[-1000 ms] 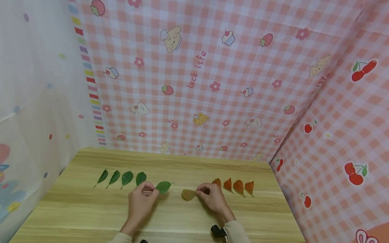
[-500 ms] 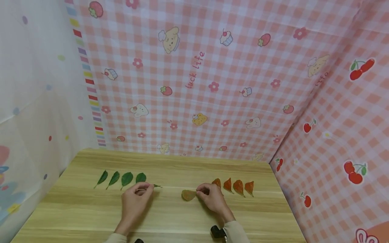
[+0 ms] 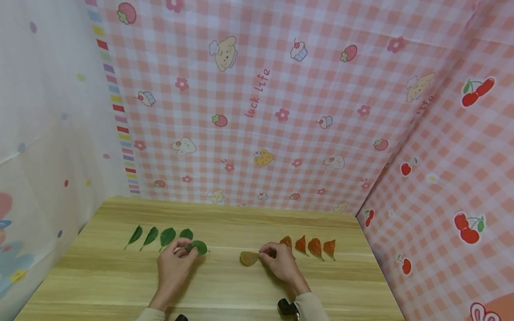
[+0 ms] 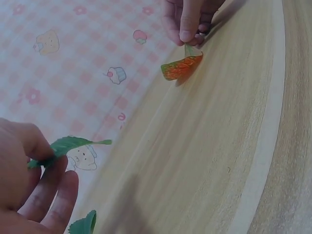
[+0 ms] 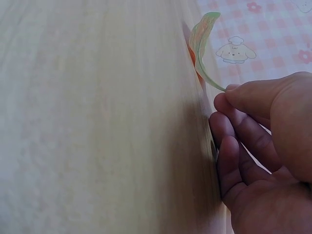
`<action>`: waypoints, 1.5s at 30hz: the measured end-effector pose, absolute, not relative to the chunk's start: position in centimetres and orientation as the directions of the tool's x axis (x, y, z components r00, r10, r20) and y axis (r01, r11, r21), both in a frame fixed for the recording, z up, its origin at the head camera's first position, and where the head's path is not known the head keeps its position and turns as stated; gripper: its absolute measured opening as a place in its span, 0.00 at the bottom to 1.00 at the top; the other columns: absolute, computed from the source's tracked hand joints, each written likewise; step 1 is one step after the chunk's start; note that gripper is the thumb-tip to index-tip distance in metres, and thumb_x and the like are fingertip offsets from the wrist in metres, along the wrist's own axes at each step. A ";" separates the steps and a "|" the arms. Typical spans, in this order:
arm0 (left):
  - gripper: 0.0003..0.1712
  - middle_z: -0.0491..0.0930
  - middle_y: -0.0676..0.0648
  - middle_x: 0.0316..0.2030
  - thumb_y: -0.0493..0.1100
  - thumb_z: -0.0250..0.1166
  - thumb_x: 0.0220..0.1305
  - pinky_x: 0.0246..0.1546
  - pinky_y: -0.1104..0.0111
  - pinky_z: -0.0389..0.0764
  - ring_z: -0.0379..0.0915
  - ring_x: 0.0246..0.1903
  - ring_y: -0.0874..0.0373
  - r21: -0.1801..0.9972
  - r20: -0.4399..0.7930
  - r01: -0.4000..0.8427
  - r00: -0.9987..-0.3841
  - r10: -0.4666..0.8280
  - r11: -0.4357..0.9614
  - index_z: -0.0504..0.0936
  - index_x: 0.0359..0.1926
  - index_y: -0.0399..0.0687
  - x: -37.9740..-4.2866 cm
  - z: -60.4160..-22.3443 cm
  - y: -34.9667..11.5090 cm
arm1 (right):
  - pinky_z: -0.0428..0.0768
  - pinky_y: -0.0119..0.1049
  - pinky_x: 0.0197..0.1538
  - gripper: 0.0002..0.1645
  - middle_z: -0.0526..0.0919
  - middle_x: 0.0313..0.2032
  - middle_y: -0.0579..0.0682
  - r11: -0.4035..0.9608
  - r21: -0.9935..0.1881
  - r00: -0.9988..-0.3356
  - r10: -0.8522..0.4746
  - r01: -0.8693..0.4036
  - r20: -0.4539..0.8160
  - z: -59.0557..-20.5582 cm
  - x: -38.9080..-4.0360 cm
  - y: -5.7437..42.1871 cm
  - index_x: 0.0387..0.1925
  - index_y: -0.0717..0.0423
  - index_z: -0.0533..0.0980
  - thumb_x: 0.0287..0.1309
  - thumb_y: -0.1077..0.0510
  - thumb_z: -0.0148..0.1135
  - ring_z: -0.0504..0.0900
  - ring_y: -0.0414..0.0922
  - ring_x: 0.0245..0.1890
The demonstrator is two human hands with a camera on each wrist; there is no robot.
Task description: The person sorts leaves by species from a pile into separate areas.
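Between thumb and fingers, my left hand (image 3: 176,264) pinches a green leaf (image 3: 198,247) by its blade. The leaf's stem points right, toward the middle of the table, as the left wrist view also shows. My right hand (image 3: 282,263) pinches the stem of an orange-brown leaf (image 3: 249,257), whose blade points left. In the right wrist view this leaf (image 5: 201,41) looks curved, with a pale green underside; its orange face shows in the left wrist view. A gap of bare wood lies between the two held leaves.
Several green leaves (image 3: 167,236) lie in a row at the left of the wooden table (image 3: 225,294). Several orange-red leaves (image 3: 315,246) form a row at the right, one partly behind my right hand. Patterned cloth (image 3: 257,133) hangs behind and at both sides.
My left hand has drawn to the left with the green leaf and turned it; the leaf looked edge-on half a second ago. The right hand and its leaf have hardly moved.
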State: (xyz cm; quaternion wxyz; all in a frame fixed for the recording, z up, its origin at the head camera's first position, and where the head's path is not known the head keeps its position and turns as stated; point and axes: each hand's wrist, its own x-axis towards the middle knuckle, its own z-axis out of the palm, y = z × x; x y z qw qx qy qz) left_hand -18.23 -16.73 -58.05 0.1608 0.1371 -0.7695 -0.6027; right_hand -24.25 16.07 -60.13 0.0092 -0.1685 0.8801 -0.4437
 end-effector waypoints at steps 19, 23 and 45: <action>0.17 0.94 0.34 0.50 0.42 0.80 0.73 0.44 0.84 0.83 0.85 0.40 0.78 0.956 0.139 0.020 -0.908 -0.395 0.291 0.88 0.56 0.40 -18.4 -58.2 -17.1 | 0.81 0.27 0.41 0.02 0.93 0.36 0.48 0.538 -0.788 -0.943 -0.293 -0.299 0.158 -60.3 -24.1 16.1 0.44 0.54 0.91 0.75 0.61 0.74 0.82 0.32 0.34; 0.11 0.95 0.34 0.46 0.43 0.80 0.72 0.33 0.80 0.83 0.86 0.33 0.76 0.953 0.158 0.035 -0.905 -0.394 0.302 0.93 0.47 0.41 -18.7 -58.4 -17.2 | 0.80 0.27 0.41 0.02 0.93 0.36 0.48 0.544 -0.786 -0.946 -0.287 -0.292 0.152 -60.2 -24.1 16.1 0.44 0.54 0.91 0.75 0.60 0.74 0.82 0.33 0.34; 0.41 0.94 0.33 0.50 0.33 0.81 0.68 0.46 0.65 0.93 0.96 0.46 0.43 0.897 0.184 0.069 -0.956 -0.228 0.436 0.74 0.78 0.39 -19.7 -59.5 -16.9 | 0.80 0.27 0.41 0.03 0.93 0.36 0.49 0.543 -0.791 -0.949 -0.280 -0.282 0.147 -60.2 -24.0 15.9 0.44 0.56 0.90 0.74 0.61 0.74 0.83 0.33 0.34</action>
